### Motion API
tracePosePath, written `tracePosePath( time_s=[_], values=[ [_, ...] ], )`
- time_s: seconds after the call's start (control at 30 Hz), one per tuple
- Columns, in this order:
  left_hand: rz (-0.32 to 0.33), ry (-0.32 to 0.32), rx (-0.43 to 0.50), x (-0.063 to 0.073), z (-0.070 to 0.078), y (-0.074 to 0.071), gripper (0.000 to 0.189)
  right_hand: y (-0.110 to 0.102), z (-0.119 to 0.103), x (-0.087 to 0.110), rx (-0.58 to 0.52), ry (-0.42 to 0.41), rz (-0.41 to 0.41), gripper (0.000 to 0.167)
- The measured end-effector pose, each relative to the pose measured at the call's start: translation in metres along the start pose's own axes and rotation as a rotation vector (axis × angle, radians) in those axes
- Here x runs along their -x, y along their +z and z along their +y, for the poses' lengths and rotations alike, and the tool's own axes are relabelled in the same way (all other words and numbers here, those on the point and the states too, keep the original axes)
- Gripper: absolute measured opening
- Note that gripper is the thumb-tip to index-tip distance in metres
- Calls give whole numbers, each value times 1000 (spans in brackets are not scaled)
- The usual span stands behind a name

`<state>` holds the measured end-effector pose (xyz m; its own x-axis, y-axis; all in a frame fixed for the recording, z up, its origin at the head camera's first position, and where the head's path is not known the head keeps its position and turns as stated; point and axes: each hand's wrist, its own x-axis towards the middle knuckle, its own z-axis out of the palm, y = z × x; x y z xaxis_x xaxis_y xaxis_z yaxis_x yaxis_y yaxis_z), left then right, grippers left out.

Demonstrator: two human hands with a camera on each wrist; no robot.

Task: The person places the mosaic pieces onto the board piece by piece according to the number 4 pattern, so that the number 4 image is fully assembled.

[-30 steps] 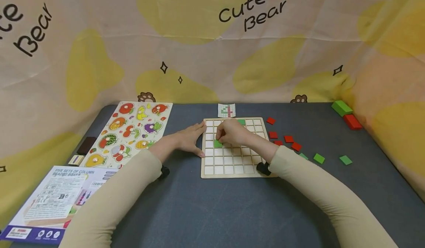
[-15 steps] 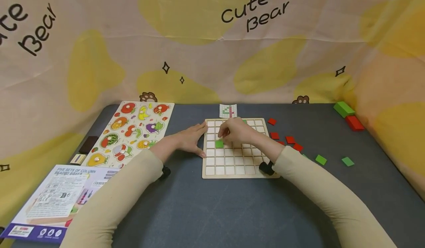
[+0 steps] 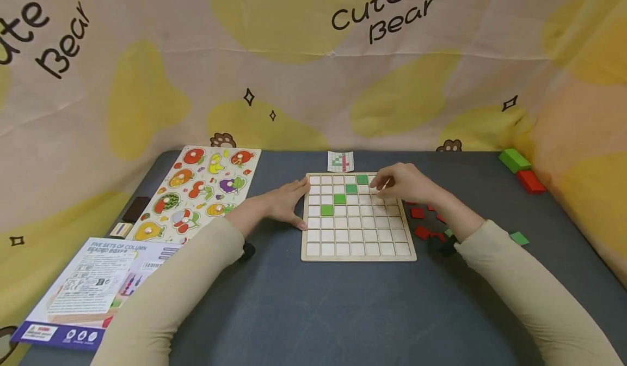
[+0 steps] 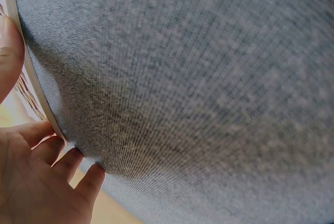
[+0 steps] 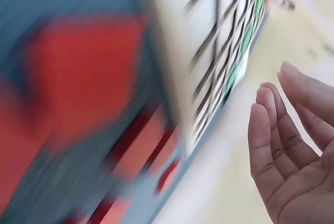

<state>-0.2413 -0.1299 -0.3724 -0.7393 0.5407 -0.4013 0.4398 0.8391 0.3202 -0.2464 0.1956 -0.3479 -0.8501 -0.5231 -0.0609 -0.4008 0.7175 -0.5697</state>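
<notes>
Here, the spread left hand (image 3: 281,202) touches the grid (image 3: 358,249); the half-open right hand (image 3: 405,183) seems empty.

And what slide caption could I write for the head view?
Left hand touching a gridded board, right hand over it, four green tiles set diagonally.

White-squared board (image 3: 357,250); green tiles (image 3: 339,199); red tiles (image 3: 417,213); dark blue-grey table (image 3: 303,311); pale cloth (image 3: 166,17) with yellow blotches.

On the grey tabletop (image 3: 313,311) a grid board (image 3: 358,223) is set; left of the board a fruit puzzle (image 3: 192,202) is laid, behind the board a pattern card (image 3: 340,162), right of the board red tiles (image 3: 417,213).
</notes>
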Motion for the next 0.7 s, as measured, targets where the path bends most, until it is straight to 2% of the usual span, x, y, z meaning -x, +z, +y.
tracePosePath(
  time_s=[0.2,0.3,0.4,0.6,0.7],
  values=[
    [0,3,6,-1,1,0,112,-28,46,45,54,121,-9,26],
    [-4,2,5,-1,0,0,113,-37,66,68,69,165,-39,26],
    [-9,-1,3,-1,0,0,113,-44,82,89,33,184,-86,28],
    [-6,3,-2,-1,0,0,113,-49,102,116,-118,107,-196,32],
    [-5,7,-5,-2,1,0,113,-47,104,120,-135,54,-217,34]
  ],
)
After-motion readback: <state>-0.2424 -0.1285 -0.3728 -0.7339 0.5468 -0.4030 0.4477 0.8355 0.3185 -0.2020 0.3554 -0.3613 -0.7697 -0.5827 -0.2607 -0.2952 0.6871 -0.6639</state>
